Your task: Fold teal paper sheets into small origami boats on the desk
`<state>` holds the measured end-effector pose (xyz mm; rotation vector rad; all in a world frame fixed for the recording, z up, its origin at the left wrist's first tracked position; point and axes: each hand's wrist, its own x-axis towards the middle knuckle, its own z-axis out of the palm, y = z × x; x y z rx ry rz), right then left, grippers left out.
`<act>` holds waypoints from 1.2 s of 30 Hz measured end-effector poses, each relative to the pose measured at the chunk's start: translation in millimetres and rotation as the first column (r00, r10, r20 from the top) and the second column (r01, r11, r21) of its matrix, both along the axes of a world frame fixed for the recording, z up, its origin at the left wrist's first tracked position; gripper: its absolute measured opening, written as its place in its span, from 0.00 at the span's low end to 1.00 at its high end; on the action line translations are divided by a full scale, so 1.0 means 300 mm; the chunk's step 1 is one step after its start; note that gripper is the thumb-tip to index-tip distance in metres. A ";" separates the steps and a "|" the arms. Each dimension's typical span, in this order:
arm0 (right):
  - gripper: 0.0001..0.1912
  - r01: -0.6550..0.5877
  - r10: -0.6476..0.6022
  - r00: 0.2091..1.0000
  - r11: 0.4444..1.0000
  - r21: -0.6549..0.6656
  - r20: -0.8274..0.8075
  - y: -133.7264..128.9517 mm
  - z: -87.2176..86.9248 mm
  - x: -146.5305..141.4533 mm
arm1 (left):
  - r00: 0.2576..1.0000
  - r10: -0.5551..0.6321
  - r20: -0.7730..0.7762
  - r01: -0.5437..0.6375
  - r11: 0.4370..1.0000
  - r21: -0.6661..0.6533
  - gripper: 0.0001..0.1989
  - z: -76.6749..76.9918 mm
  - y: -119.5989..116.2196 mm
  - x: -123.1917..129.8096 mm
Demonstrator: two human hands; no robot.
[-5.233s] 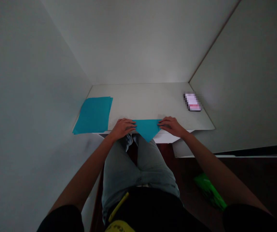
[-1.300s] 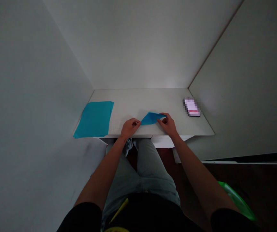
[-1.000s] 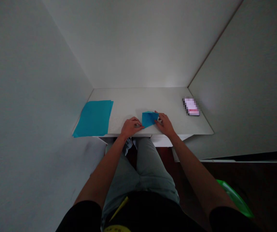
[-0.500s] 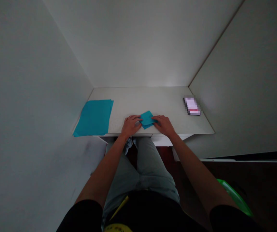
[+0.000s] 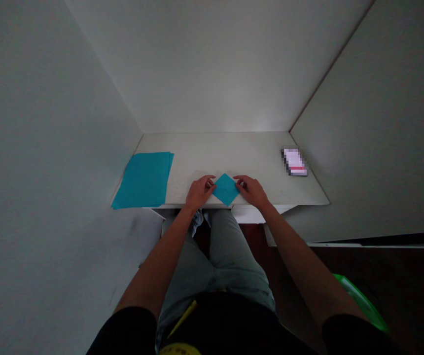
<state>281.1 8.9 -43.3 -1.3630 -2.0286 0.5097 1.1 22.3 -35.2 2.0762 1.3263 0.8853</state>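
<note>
A small folded piece of blue paper [image 5: 226,189] lies as a diamond near the front edge of the white desk, one corner pointing toward me. My left hand [image 5: 200,191] pinches its left corner between thumb and fingers. At the opposite corner, my right hand [image 5: 251,190] grips the paper the same way, with the index finger raised and bent. Farther left rests a stack of larger blue paper sheets [image 5: 143,180], slightly fanned at its right side and touched by neither hand.
The white desk [image 5: 212,153] is boxed in by a back wall and side panels. A phone with a blurred screen [image 5: 295,162] lies at the right end. Below the desk's front edge is a white drawer front [image 5: 249,215]. Something bright green [image 5: 362,303] stands low at right.
The folded paper has shifted slightly toward me and now sits as an even diamond; its lower layer no longer shows as a separate edge. Both hands have moved their fingertips to its side corners.
</note>
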 end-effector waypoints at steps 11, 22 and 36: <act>0.32 -0.200 0.171 0.936 0.977 0.067 0.307 -0.055 0.018 0.000 | 0.909 -0.237 -0.343 0.284 0.954 0.094 0.33 0.012 -0.054 -0.010; 0.14 -0.256 0.256 0.967 0.966 0.018 0.014 -0.156 0.040 0.036 | 0.924 -0.316 -0.215 0.330 0.943 0.034 0.19 0.037 -0.140 -0.065; 0.17 0.005 -0.122 0.833 0.977 -0.214 -0.539 0.027 0.005 0.010 | 0.934 -0.024 0.356 0.114 0.965 -0.235 0.14 -0.005 0.001 0.060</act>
